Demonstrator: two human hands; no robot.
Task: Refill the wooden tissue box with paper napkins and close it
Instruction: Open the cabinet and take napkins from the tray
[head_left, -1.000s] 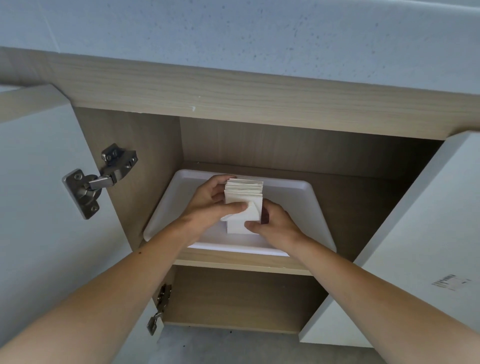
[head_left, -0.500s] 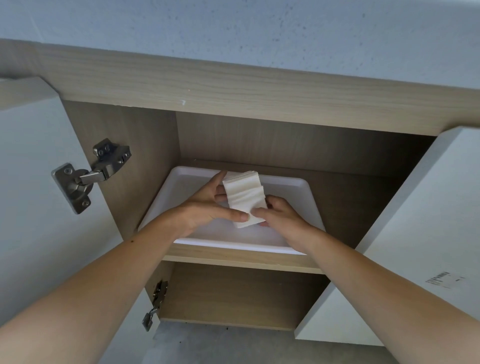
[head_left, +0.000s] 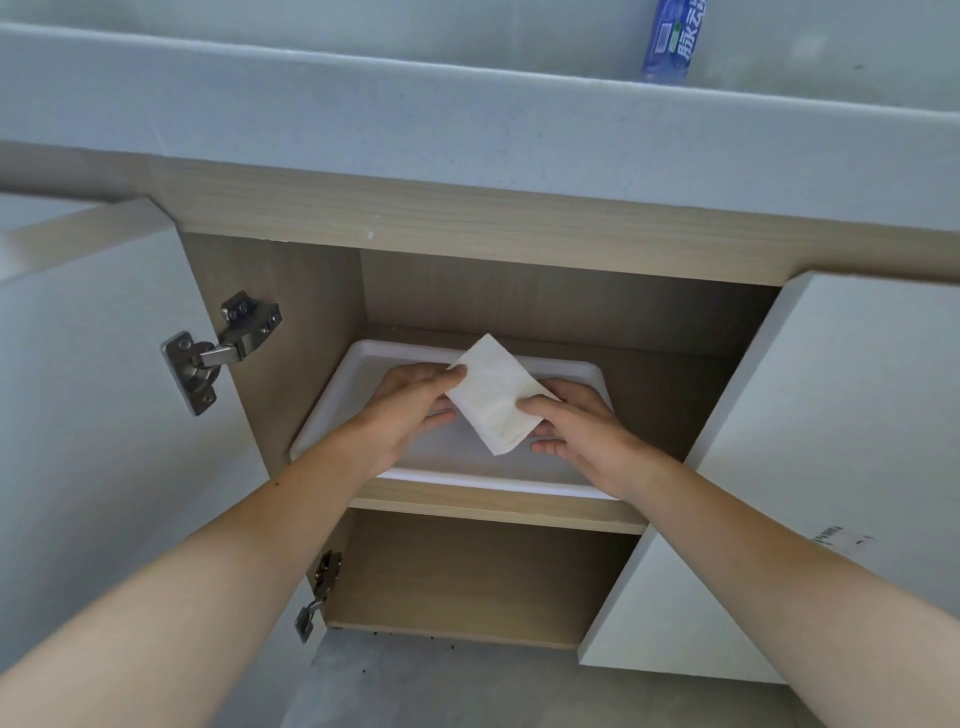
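A stack of white paper napkins (head_left: 493, 397) is held tilted above a white tray (head_left: 332, 410) on the upper shelf of an open cabinet. My left hand (head_left: 410, 402) grips the stack's left side, thumb on top. On the stack's right lower edge, my right hand (head_left: 571, 421) pinches it between thumb and fingers. Both forearms reach in from the bottom of the view. The wooden tissue box is not in view.
Both cabinet doors stand open, the left door (head_left: 93, 415) with metal hinges (head_left: 218, 348) and the right door (head_left: 810, 467). A grey countertop edge (head_left: 467, 119) overhangs above, with a blue bottle (head_left: 672, 39) on it. The lower shelf (head_left: 467, 577) holds nothing visible.
The napkin stack has been lifted off the tray and turned from upright to slanted between both hands. The view has pulled back, showing more countertop.
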